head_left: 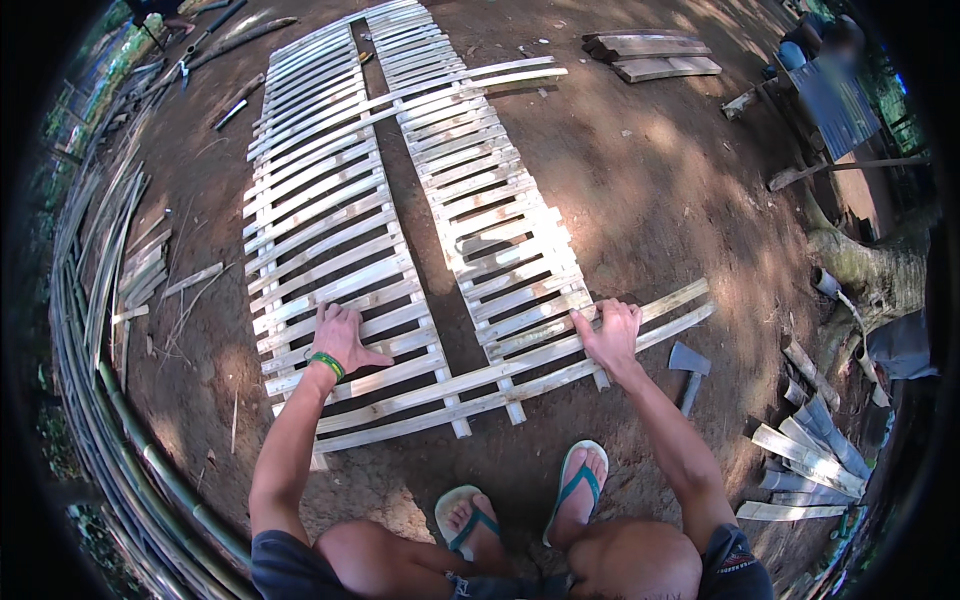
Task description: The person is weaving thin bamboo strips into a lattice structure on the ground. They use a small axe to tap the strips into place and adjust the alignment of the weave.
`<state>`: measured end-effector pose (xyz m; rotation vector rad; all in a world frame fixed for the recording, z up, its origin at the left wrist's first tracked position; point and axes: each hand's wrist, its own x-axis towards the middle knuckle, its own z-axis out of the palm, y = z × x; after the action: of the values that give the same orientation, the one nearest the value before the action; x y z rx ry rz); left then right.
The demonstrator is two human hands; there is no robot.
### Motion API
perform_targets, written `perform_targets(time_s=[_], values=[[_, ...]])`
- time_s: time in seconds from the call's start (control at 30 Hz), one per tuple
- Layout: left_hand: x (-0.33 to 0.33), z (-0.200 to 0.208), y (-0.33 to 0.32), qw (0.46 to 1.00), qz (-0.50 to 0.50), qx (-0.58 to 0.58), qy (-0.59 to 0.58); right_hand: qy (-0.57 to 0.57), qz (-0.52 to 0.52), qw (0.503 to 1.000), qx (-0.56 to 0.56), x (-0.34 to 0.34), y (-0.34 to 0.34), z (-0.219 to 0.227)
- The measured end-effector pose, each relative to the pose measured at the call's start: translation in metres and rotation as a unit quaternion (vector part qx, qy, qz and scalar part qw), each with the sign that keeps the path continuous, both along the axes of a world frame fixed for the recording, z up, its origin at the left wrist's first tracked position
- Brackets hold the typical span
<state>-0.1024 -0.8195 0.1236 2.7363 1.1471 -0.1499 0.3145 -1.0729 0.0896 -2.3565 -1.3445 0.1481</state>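
both hands (pixel 340 335) (pixel 610 332) flat on bamboo slat panels (pixel 330 230), dirt ground (pixel 640 190) outdoors.

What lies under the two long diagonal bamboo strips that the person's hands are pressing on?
Under the long strips lie two panels of bamboo slats, with bare dirt ground in the gaps. What lies under the left hand and right hand is covered.
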Motion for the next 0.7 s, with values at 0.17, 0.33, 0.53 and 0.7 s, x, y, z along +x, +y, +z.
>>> perform_targets(time_s=[0.17,0.33,0.53,0.7], values=[[-0.026,0.028,0.004,0.999,0.046,-0.015,-0.025,0.102,-0.029,0.994,-0.017,-0.027,-0.008,0.006],[-0.054,0.044,0.029,0.994,0.09,-0.03,0.046,0.15,-0.025,0.988,-0.019,-0.072,-0.001,0.002],[-0.06,0.018,0.035,0.988,0.126,-0.029,0.081,0.172,-0.032,0.984,-0.031,-0.091,-0.003,-0.013],[-0.075,-0.014,0.042,0.989,0.144,-0.013,0.044,0.145,-0.005,0.989,-0.02,-0.099,0.007,-0.009]])
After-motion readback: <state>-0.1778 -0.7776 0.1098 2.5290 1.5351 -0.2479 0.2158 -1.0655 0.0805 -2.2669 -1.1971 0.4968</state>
